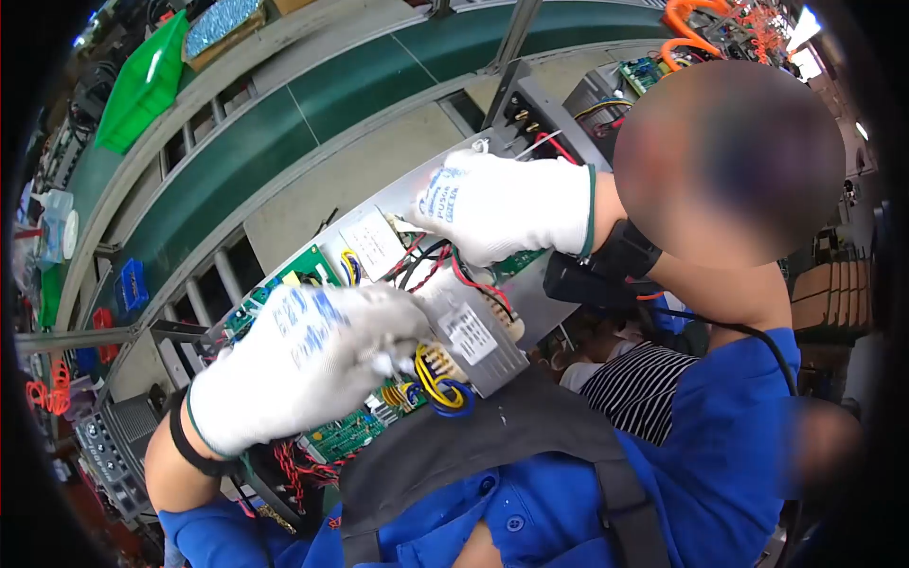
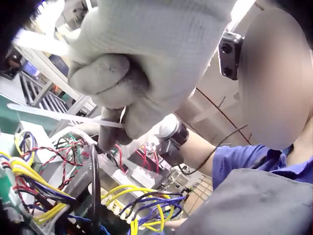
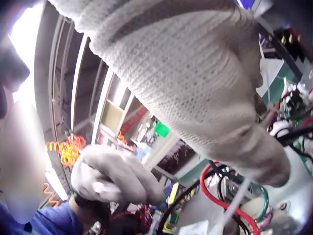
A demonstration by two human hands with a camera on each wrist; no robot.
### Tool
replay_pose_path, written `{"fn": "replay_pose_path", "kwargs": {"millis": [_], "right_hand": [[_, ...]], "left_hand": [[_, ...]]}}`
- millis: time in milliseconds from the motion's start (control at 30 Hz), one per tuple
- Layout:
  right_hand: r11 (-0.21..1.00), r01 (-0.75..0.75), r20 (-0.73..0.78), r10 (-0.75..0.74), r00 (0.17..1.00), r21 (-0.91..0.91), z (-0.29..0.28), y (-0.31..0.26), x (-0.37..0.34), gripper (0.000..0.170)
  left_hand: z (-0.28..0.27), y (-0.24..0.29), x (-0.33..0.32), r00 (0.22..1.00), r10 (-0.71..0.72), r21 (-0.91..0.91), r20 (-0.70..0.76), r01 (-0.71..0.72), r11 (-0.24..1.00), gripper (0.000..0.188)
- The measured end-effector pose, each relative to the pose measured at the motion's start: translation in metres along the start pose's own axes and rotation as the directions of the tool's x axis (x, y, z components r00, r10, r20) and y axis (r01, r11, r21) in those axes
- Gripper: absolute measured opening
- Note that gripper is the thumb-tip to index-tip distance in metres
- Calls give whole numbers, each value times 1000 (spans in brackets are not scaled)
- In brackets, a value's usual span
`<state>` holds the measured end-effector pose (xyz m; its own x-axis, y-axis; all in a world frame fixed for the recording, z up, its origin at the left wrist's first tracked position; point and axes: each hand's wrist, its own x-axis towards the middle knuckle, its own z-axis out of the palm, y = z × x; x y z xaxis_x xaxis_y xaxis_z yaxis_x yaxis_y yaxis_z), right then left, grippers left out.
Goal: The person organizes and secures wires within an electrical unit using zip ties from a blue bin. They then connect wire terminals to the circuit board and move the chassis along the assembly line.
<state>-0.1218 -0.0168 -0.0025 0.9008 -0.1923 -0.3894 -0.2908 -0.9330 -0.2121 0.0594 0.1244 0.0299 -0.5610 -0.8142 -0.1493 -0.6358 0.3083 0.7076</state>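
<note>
My gloved left hand (image 1: 303,364) (image 2: 146,54) has its fingers curled round a thin white strip (image 2: 63,115), over the lower part of an open electronic unit. Beside its fingertips are a grey labelled box (image 1: 483,350) and looped yellow and blue wires (image 1: 440,383) (image 2: 161,205). My gloved right hand (image 1: 511,204) (image 3: 195,83) reaches down over red and black wires near the white-labelled box (image 1: 372,246). A pale strip (image 3: 232,208) passes below its extended finger in the right wrist view; whether that hand grips anything is hidden.
Green circuit boards (image 1: 346,435) lie within the unit. Beyond it runs a green conveyor (image 1: 350,85), with a green bin (image 1: 144,83) and a blue bin (image 1: 133,284) at the left. Red wires (image 1: 298,469) hang near my left sleeve. A person in stripes (image 1: 630,388) is at the right.
</note>
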Motion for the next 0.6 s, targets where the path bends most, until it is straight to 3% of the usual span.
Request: {"fn": "replay_pose_path", "kwargs": {"millis": [67, 133, 167, 200, 267, 300, 333, 400, 467, 533, 567, 600], "right_hand": [[996, -2, 94, -7, 996, 94, -3, 9, 9, 52], [929, -138, 229, 60, 972, 344, 4, 19, 11, 43], [907, -112, 289, -12, 957, 407, -2, 25, 6, 42], [879, -93, 340, -82, 937, 468, -9, 31, 3, 42], [672, 88, 238, -377, 895, 735, -9, 49, 12, 45], [649, -42, 324, -321, 890, 759, -14, 49, 14, 47], [522, -74, 280, -329, 902, 850, -14, 49, 17, 46], [630, -344, 530, -128, 838, 696, -17, 50, 31, 45], [682, -262, 497, -170, 851, 683, -16, 44, 35, 42], [754, -305, 620, -169, 766, 582, -2, 46, 46, 35], [686, -402, 675, -177, 716, 606, 2, 49, 52, 34], [691, -402, 671, -163, 723, 601, 6, 50, 52, 34]], "left_hand": [[-1, -5, 1, 999, -16, -78, 38, 19, 997, 11], [1, -13, 1, 995, -48, -30, 87, 51, 998, 13], [13, -27, -1, 994, 63, -123, -93, -74, 990, 15], [9, -26, 0, 993, 70, -126, -96, -81, 989, 15], [-1, -20, 4, 993, -115, -41, 22, 116, 992, 15], [0, -23, 5, 995, -97, -22, 14, 97, 995, 14], [1, -24, 6, 996, -89, -19, 16, 89, 996, 14], [5, -27, 7, 986, -164, -149, -37, 157, 976, 14], [11, -34, 6, 985, -150, -164, -90, 134, 977, 14], [11, -37, 5, 983, -144, -113, -110, 132, 985, 13], [13, -39, 5, 981, -172, -133, -92, 159, 978, 13], [8, -36, 5, 982, -162, -122, -101, 149, 981, 13]]}}
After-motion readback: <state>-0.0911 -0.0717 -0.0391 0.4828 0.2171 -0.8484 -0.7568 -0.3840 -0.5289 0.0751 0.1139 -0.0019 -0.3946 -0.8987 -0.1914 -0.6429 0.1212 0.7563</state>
